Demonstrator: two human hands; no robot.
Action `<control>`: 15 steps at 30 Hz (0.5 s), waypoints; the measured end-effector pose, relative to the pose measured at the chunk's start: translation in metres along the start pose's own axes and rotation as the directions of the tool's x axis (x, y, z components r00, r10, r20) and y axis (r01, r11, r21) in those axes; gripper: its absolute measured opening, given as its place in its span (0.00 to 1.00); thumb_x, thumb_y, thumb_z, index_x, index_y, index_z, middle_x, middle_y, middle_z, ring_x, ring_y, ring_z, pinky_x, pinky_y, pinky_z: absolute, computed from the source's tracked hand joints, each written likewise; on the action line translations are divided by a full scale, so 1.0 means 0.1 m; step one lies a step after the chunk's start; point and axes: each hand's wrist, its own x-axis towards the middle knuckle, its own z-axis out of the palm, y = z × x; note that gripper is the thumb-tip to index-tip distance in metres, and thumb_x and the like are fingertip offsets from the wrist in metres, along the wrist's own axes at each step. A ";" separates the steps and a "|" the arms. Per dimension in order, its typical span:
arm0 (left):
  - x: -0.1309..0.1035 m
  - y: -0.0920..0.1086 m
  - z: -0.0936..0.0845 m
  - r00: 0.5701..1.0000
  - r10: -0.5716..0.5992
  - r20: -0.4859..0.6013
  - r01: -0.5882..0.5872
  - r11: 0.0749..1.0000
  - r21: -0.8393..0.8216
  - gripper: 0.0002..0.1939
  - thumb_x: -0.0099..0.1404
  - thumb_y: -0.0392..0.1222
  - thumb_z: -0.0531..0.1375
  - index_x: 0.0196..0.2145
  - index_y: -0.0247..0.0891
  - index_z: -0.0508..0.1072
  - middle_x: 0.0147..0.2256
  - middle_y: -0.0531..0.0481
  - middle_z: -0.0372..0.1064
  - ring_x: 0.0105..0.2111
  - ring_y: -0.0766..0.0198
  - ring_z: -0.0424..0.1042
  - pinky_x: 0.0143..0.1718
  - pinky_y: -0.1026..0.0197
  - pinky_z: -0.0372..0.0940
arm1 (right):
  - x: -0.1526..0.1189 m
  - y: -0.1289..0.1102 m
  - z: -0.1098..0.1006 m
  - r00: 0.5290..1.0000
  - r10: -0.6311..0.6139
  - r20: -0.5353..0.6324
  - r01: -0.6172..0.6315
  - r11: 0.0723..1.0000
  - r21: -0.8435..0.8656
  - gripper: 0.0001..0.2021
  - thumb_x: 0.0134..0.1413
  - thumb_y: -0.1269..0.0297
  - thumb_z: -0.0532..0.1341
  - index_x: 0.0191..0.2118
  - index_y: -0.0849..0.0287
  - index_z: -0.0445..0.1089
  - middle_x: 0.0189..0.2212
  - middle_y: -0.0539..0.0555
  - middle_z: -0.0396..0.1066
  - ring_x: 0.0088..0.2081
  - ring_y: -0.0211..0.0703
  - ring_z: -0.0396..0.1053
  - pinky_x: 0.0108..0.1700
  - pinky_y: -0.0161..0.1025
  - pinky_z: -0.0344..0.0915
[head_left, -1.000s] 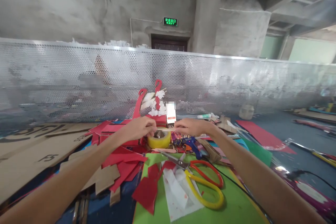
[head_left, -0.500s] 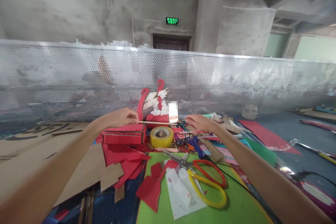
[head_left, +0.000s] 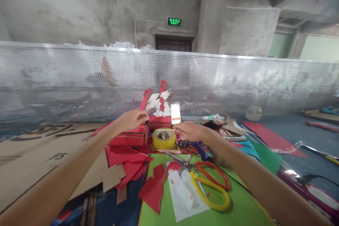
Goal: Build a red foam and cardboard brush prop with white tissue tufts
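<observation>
My left hand (head_left: 137, 118) is above a red cardboard box (head_left: 129, 136), its fingers closed together; whatever they may hold is too small to make out. Just right of the tape roll (head_left: 164, 143), my right hand (head_left: 189, 130) pinches a thin pale stick (head_left: 165, 130) that points left over the roll. Behind the hands stand two red hook-shaped cutouts (head_left: 162, 86) with white ruffled pieces (head_left: 161, 109) beside them. A lit phone (head_left: 175, 114) is propped next to these. Under my right forearm lies a blue glue gun (head_left: 200, 150), partly hidden.
Scissors (head_left: 210, 190) with red and yellow handles lie on a green sheet (head_left: 238, 201), near white paper (head_left: 182, 197) and red scraps (head_left: 152, 194). Brown cardboard (head_left: 79, 169) spreads at left. A perforated metal screen (head_left: 206, 84) rises behind. A clear jar (head_left: 253, 113) stands at right.
My right hand has moved left, toward the tape roll, and now has the stick that extended from my left hand. My left hand has shifted slightly right.
</observation>
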 end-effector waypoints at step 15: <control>0.72 -0.99 0.22 0.837 -0.418 0.353 0.398 0.908 0.131 0.17 0.40 0.41 0.66 0.32 0.38 0.78 0.32 0.42 0.79 0.30 0.52 0.75 0.29 0.57 0.69 | -0.13 0.35 -0.18 0.993 0.036 0.109 -0.033 0.999 -0.030 0.13 0.68 0.61 0.50 0.35 0.60 0.67 0.33 0.55 0.71 0.31 0.40 0.63 0.32 0.35 0.52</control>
